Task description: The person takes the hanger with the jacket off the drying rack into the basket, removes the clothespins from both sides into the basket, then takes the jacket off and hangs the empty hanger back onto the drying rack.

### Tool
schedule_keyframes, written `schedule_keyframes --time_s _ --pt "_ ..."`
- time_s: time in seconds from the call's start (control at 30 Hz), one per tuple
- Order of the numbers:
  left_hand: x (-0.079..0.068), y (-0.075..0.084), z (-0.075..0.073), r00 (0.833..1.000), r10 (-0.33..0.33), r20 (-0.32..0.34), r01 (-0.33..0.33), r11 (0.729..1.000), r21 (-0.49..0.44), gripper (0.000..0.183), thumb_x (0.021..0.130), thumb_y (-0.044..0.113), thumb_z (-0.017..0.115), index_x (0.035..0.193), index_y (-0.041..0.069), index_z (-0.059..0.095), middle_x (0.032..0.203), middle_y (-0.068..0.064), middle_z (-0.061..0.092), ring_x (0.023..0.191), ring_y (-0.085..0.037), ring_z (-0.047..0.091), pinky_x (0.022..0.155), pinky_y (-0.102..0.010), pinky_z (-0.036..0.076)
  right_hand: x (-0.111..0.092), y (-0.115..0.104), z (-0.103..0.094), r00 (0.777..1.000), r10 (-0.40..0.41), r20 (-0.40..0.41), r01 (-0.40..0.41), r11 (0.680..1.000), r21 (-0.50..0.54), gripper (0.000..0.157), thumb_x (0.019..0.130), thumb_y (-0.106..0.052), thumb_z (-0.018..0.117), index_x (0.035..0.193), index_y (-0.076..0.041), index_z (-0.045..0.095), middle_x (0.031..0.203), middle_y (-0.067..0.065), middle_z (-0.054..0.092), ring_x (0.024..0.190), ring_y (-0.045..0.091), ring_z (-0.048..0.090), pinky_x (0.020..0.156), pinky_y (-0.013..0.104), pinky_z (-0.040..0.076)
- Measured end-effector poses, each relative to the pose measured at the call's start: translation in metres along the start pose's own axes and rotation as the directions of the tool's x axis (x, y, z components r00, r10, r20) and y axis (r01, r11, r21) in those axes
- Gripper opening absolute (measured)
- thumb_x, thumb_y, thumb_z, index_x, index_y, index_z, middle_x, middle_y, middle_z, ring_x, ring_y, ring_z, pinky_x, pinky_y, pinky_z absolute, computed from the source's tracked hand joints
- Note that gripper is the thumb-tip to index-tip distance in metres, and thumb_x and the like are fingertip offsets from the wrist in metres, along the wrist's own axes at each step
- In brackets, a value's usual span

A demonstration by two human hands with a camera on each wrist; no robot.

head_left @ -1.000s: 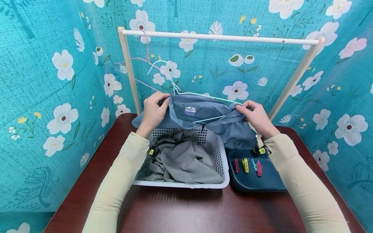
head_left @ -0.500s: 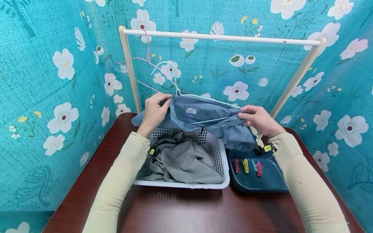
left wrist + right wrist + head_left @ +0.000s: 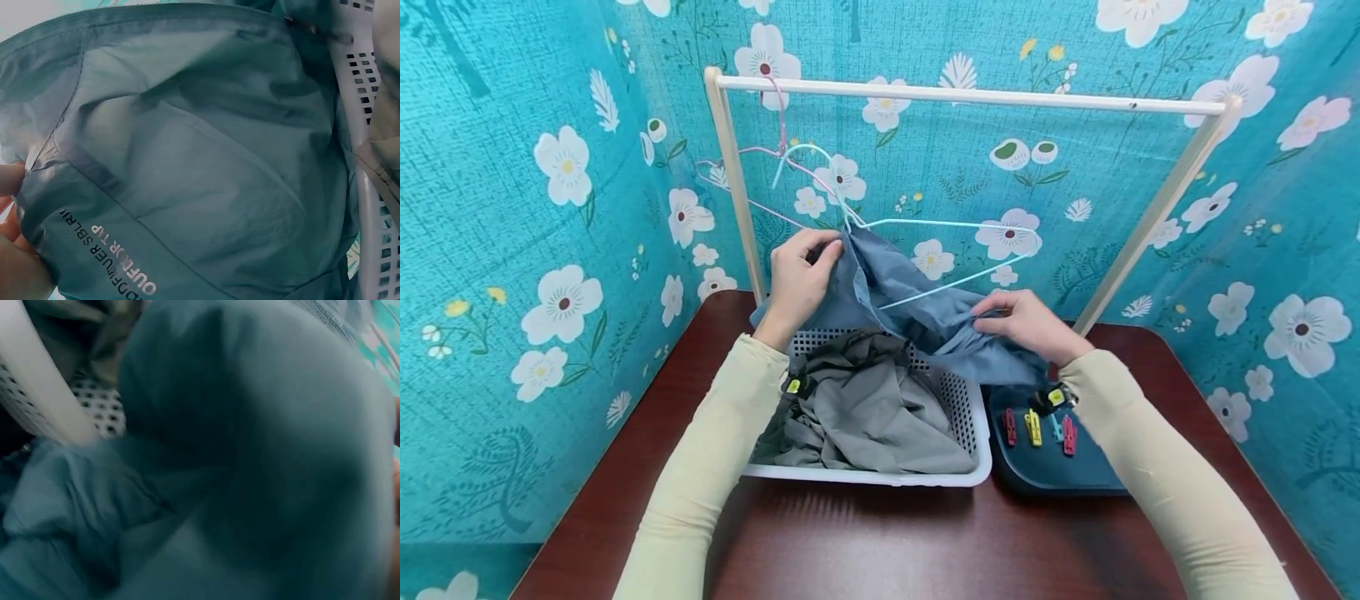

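Note:
A blue-grey jacket point(image 3: 891, 271) hangs between both hands in the head view, above the basket. My left hand point(image 3: 802, 271) pinches its upper edge near the hanger's neck; in the left wrist view the jacket's front point(image 3: 206, 162) shows a zip and printed lettering. Fingers and thumb of my right hand point(image 3: 1026, 321) pinch the fabric on the other side. The mint-green hanger point(image 3: 940, 222) has its right arm bare, outside the jacket, while its left part is hidden behind cloth and hand. Loose folds of the jacket point(image 3: 250, 456) fill the right wrist view, blurred.
Under the jacket stands a white perforated basket point(image 3: 865, 477) with grey cloth point(image 3: 880, 417) inside. To its right, a dark blue tray point(image 3: 1060, 475) bears several clothes pegs point(image 3: 1033, 427). A wooden rack point(image 3: 970, 95) stands behind, a pink hanger point(image 3: 783, 125) on its left end.
My right hand has moved left and down with the jacket's edge, off the hanger's right end, which now shows bare. The hanger's hook has shifted slightly left and up. My left hand stays nearly still.

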State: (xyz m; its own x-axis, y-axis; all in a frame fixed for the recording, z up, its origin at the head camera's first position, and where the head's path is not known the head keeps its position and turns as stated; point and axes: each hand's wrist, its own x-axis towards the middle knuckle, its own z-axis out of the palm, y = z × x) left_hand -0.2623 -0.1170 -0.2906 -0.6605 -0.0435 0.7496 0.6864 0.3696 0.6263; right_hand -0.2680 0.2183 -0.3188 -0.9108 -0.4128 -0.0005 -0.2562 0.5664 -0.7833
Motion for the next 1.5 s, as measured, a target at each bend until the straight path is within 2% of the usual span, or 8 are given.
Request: schedule_keyframes --time_s 0.33,0.57,0.7,0.83,0.97,1.1,1.3,1.5 --pt "0.005 0.008 0.001 0.999 -0.027 0.027 0.028 0.999 -0.023 0.015 0.093 0.012 0.062 0.1 0.002 0.072 0.084 -0.01 0.065 0.068 -0.014 0.053 0.061 -0.025 0.041 0.01 -0.019 0.057 0.969 -0.121 0.214 0.147 0.983 -0.11 0.014 0.088 -0.013 0.068 0.103 -0.011 0.07 0.102 0.002 0.066 0.096 0.019 0.062 0.08 0.035 0.049" --pt "-0.002 0.001 0.003 0.988 -0.073 0.133 0.071 0.997 0.015 0.015 0.092 0.013 0.063 0.1 0.004 0.072 0.084 -0.007 0.065 0.068 -0.013 0.053 0.062 -0.026 0.041 0.005 -0.025 0.052 0.945 -0.148 0.29 0.192 0.973 -0.13 0.023 0.091 -0.017 0.066 0.112 -0.009 0.067 0.11 0.004 0.065 0.102 0.021 0.061 0.083 0.036 0.049" --pt "-0.006 -0.004 0.003 0.974 -0.104 0.199 0.108 0.994 -0.008 0.016 0.093 0.014 0.063 0.102 0.006 0.072 0.086 -0.007 0.066 0.068 -0.013 0.053 0.062 -0.028 0.041 -0.009 -0.038 0.028 0.952 -0.185 0.242 0.203 0.978 -0.052 0.03 0.094 -0.02 0.061 0.119 -0.004 0.063 0.114 0.012 0.064 0.102 0.022 0.062 0.082 0.04 0.049" --pt "-0.008 -0.005 0.002 0.952 -0.128 0.278 0.139 0.99 -0.019 0.021 0.094 0.016 0.061 0.113 0.01 0.069 0.088 -0.006 0.065 0.067 -0.016 0.051 0.06 -0.028 0.039 -0.023 -0.047 0.002 0.956 -0.283 0.074 0.277 0.957 0.085 0.028 0.096 -0.016 0.058 0.12 0.0 0.061 0.11 0.019 0.064 0.095 0.028 0.064 0.079 0.04 0.051" --pt "-0.008 -0.003 0.002 0.926 -0.149 0.348 0.162 0.987 -0.01 0.029 0.096 0.017 0.057 0.124 0.013 0.064 0.096 -0.006 0.064 0.072 -0.016 0.053 0.062 -0.028 0.041 -0.034 -0.046 -0.019 0.929 -0.33 -0.168 0.356 0.922 0.152 0.026 0.095 -0.013 0.059 0.117 0.001 0.062 0.107 0.012 0.066 0.092 0.024 0.064 0.079 0.03 0.051" --pt "-0.008 -0.001 0.0 0.917 -0.138 0.375 0.152 0.988 -0.007 0.028 0.097 0.014 0.056 0.123 0.01 0.065 0.113 -0.006 0.064 0.093 -0.015 0.059 0.076 -0.031 0.047 -0.037 -0.036 -0.031 0.903 -0.295 -0.311 0.34 0.935 0.101 0.03 0.094 -0.016 0.06 0.119 0.0 0.062 0.114 0.003 0.064 0.102 0.015 0.061 0.083 0.022 0.047" --pt "-0.007 0.004 0.001 0.917 -0.114 0.381 0.127 0.992 -0.009 0.024 0.097 0.012 0.056 0.116 0.006 0.068 0.11 -0.007 0.065 0.09 -0.016 0.059 0.074 -0.033 0.047 -0.037 -0.017 -0.037 0.959 -0.178 -0.221 0.206 0.972 0.11 0.036 0.098 -0.025 0.054 0.126 -0.004 0.058 0.122 0.003 0.061 0.109 0.009 0.057 0.089 0.022 0.044" --pt "-0.008 0.004 0.004 0.916 -0.127 0.38 0.144 0.989 -0.018 0.023 0.097 0.013 0.056 0.114 0.005 0.068 0.109 -0.01 0.065 0.088 -0.02 0.058 0.074 -0.035 0.045 -0.039 -0.007 -0.032 0.985 -0.16 -0.071 0.172 0.956 0.239 0.041 0.101 -0.03 0.045 0.118 0.004 0.059 0.112 0.006 0.064 0.105 0.017 0.059 0.088 0.031 0.048"
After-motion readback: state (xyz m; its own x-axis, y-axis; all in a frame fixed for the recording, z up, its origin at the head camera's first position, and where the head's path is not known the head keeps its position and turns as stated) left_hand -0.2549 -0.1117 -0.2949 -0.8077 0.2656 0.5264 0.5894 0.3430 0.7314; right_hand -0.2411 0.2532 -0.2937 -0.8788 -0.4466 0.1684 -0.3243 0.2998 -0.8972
